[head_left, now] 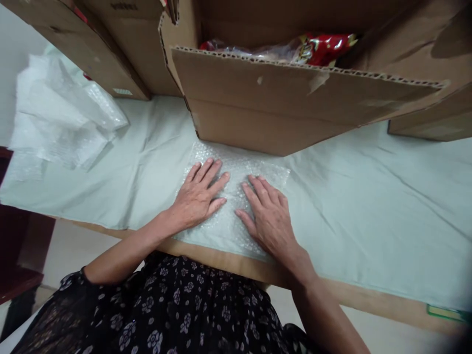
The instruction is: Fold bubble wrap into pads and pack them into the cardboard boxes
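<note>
Head view. A clear, rectangular sheet of bubble wrap (236, 196) lies flat on the pale green cloth (368, 206) covering the tabletop, at its near edge and just in front of the person. The left hand (197, 196) rests palm down on the left half of the sheet, fingers spread and extended toward the far side; its grip is released, pressing rather than clasping. The right hand (269, 219) lies palm down on the right half, fingers likewise straight, its grip also released. The two hands sit just beside each other without touching. Immediately beyond the sheet stands a large open brown corrugated cardboard box (287, 103), its near flap folded outward over the sheet's far edge; a red glossy snack packet (326, 48) shows inside it. A second brown cardboard box (110, 49) stands at far left, and a loose pile of white bubble wrap sheets (62, 113) lies at the left end of the cloth, well apart from the hands.
</note>
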Demonstrator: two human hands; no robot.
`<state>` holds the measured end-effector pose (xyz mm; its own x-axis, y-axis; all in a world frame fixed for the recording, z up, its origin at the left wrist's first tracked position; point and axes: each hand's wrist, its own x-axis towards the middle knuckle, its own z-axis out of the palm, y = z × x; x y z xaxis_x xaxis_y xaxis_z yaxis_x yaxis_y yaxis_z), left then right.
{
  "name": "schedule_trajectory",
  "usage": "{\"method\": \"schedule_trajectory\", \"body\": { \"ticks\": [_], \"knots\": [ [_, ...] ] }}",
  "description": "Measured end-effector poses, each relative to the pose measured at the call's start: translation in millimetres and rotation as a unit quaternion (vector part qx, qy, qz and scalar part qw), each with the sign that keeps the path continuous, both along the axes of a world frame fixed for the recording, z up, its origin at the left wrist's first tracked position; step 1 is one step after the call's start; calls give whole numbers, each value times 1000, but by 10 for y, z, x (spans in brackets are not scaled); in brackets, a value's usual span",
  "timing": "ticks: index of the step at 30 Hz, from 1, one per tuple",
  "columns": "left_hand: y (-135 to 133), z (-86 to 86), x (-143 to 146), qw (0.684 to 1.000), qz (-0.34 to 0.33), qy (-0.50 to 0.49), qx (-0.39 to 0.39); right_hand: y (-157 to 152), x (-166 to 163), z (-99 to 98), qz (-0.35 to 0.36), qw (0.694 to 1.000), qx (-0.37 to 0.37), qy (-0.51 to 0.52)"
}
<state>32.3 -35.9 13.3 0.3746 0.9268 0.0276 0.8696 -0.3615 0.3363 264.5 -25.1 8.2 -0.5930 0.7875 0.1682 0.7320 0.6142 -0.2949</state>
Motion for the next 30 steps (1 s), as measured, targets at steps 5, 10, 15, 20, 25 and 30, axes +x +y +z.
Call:
{"method": "schedule_trajectory", "body": {
  "ticks": [5,10,15,20,25,30],
  "knots": [
    [-19,-129,-57,1000,13,22,-2,-24,465,-137,-104,995,-7,-2],
    [-22,-127,-36,1000,12,23,1,-186,449,-100,-160,986,25,28],
    [-64,-115,28,999,42,30,10,-194,223,-37,-70,997,25,-11],
    [-248,-8,-5,998,68,13,2,-258,666,55,-160,985,70,1],
    [-439,58,-135,998,55,11,-4,-494,798,45,-42,998,47,-29],
    [-453,88,-142,998,64,17,-21,-434,530,-66,-12,999,17,30]
  ]
}}
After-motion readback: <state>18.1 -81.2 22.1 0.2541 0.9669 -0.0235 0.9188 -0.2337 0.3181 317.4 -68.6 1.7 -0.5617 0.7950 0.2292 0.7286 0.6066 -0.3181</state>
